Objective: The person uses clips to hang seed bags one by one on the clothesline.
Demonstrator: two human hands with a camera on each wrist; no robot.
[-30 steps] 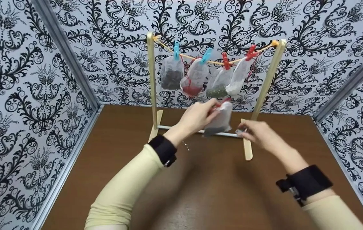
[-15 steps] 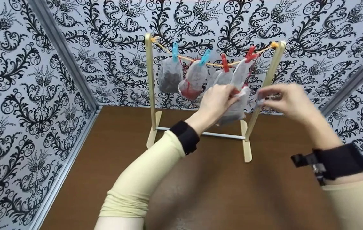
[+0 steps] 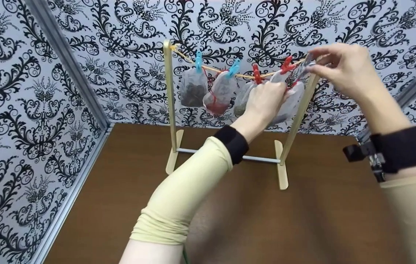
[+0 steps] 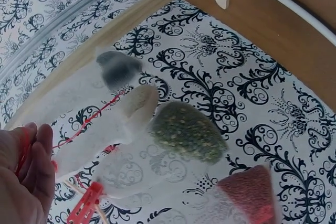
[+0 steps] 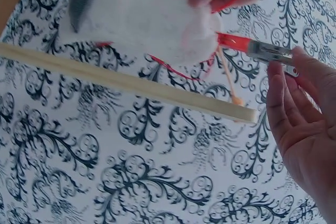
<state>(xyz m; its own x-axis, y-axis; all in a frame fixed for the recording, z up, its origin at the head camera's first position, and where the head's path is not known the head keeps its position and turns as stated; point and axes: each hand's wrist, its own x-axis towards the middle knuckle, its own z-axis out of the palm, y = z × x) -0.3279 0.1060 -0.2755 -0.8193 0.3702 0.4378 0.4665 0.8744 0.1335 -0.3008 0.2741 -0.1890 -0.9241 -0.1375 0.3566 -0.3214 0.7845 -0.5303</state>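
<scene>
In the head view my left hand (image 3: pixel 265 101) holds a white drawstring pouch (image 3: pixel 291 104) by its top, close to the right end of the cord (image 3: pixel 244 76). Dark contents fill the pouch's bottom (image 4: pixel 118 69) in the left wrist view, and a red string runs through my left fingers (image 4: pixel 44 169). With thumb and fingertips my right hand (image 3: pixel 354 71) pinches a grey clothespin (image 5: pixel 270 52) near the cord, by the right post. Behind that clothespin shows a red clothespin (image 5: pixel 233 42); whether the grey one grips cord or pouch I cannot tell.
Several filled pouches hang from the cord, among them one with red contents (image 3: pixel 217 106) and one with green contents (image 4: pixel 189 132). Blue clothespins (image 3: pixel 198 62) and red ones hold them. The wooden stand (image 3: pixel 170 99) stands on a brown table (image 3: pixel 127 190) before patterned walls.
Both hands have risen and moved right, my left carrying the pouch from below the hanging row to the cord's right end. My right has brought the grey clothespin up to the cord.
</scene>
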